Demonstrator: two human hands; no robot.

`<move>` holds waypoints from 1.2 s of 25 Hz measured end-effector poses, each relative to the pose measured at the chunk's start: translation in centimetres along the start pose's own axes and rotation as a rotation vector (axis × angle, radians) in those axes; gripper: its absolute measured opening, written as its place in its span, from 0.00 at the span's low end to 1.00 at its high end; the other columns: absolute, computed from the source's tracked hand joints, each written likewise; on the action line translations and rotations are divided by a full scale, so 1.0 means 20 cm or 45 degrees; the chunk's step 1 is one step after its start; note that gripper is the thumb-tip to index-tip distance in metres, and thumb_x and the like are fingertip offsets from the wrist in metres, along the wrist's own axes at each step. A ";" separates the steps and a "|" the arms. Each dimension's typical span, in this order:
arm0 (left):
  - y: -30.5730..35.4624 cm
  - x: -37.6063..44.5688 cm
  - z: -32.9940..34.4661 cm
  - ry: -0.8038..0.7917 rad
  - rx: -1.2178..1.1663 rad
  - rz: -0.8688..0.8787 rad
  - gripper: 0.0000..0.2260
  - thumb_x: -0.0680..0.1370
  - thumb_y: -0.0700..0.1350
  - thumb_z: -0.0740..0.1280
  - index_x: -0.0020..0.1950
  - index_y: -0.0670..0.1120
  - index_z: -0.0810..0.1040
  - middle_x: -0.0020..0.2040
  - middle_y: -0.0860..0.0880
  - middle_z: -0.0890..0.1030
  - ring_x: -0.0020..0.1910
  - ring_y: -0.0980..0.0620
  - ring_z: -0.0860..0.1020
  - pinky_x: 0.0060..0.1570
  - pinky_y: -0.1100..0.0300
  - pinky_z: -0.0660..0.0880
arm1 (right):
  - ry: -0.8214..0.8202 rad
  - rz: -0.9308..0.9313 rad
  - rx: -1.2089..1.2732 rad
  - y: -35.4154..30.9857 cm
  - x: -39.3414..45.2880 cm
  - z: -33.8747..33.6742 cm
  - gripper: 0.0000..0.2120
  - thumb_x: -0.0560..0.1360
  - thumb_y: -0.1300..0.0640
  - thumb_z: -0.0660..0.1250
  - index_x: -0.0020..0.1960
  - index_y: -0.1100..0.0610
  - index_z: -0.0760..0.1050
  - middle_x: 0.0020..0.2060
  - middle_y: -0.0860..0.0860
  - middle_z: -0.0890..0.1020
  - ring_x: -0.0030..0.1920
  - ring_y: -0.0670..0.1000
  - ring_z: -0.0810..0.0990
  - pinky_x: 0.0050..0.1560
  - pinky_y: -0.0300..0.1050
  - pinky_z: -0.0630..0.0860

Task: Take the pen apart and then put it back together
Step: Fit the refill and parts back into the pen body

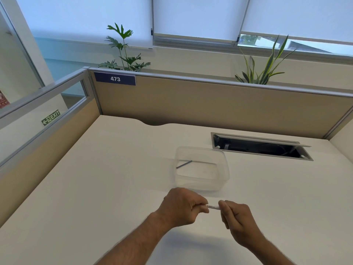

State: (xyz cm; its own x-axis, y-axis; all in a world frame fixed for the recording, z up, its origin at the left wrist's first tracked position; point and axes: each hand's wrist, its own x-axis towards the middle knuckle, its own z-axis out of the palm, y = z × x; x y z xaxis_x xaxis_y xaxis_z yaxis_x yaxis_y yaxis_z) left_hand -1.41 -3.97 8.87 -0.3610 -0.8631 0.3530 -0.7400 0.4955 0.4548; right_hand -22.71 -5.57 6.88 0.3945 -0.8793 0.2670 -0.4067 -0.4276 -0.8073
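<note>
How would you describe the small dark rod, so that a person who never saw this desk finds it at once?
On the cream desk, just beyond the two hands, stands a clear plastic container. The thin dark rod lies on the container's floor at its left side, the only thing inside it; the white pen barrel is held between the hands instead.

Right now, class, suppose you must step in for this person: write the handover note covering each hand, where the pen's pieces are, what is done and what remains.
Left hand: closed around one end of the white plastic pen barrel, above the cream desk.
Right hand: fingers pinched on the barrel's other end.
Thin dark rod-shaped pen part: lying inside the clear plastic tub, just beyond the hands.
Done: at least one piece is out and put aside in the tub.
Left: whether the hands are pulling apart or rejoining cannot be told; other parts, if any, are hidden in the hands. The dark rod must still go back in.
</note>
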 end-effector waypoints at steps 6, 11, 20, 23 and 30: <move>0.00 0.00 0.00 0.042 0.059 -0.008 0.11 0.77 0.53 0.65 0.44 0.49 0.83 0.32 0.50 0.83 0.28 0.50 0.75 0.29 0.58 0.75 | -0.026 0.170 0.178 0.00 0.01 0.00 0.25 0.80 0.45 0.60 0.26 0.51 0.74 0.20 0.52 0.75 0.20 0.47 0.72 0.25 0.38 0.69; 0.02 0.01 0.00 -0.152 -0.058 -0.195 0.12 0.78 0.49 0.60 0.46 0.49 0.83 0.35 0.48 0.84 0.31 0.49 0.77 0.34 0.58 0.77 | -0.022 -0.065 -0.052 0.01 0.00 -0.05 0.05 0.77 0.53 0.65 0.42 0.48 0.74 0.29 0.51 0.79 0.26 0.50 0.78 0.27 0.46 0.75; 0.03 0.01 -0.01 -0.349 -0.180 -0.204 0.10 0.79 0.43 0.61 0.45 0.48 0.82 0.37 0.50 0.83 0.29 0.55 0.71 0.30 0.65 0.66 | -0.021 -0.238 -0.212 -0.02 0.00 -0.05 0.11 0.79 0.52 0.60 0.38 0.51 0.69 0.28 0.39 0.70 0.27 0.45 0.69 0.28 0.40 0.67; 0.01 0.00 -0.01 -0.239 -0.033 -0.129 0.08 0.79 0.45 0.63 0.47 0.49 0.82 0.38 0.47 0.85 0.32 0.50 0.75 0.33 0.62 0.71 | 0.013 -0.011 0.004 -0.05 0.00 -0.01 0.19 0.79 0.54 0.61 0.29 0.52 0.67 0.22 0.48 0.70 0.24 0.45 0.67 0.27 0.40 0.64; 0.01 0.01 0.01 -0.080 0.114 -0.077 0.11 0.79 0.51 0.61 0.45 0.49 0.80 0.34 0.48 0.83 0.30 0.46 0.75 0.31 0.58 0.75 | -0.073 0.482 0.310 -0.10 0.05 -0.01 0.33 0.79 0.38 0.56 0.22 0.55 0.67 0.17 0.53 0.72 0.17 0.52 0.67 0.20 0.37 0.63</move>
State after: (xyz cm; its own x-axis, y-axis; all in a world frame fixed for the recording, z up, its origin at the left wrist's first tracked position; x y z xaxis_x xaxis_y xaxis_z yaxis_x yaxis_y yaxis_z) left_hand -1.70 -4.01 8.79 -0.3468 -0.8971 0.2736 -0.8083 0.4339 0.3980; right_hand -21.66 -5.54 8.88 0.3031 -0.9482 -0.0948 -0.3283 -0.0105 -0.9445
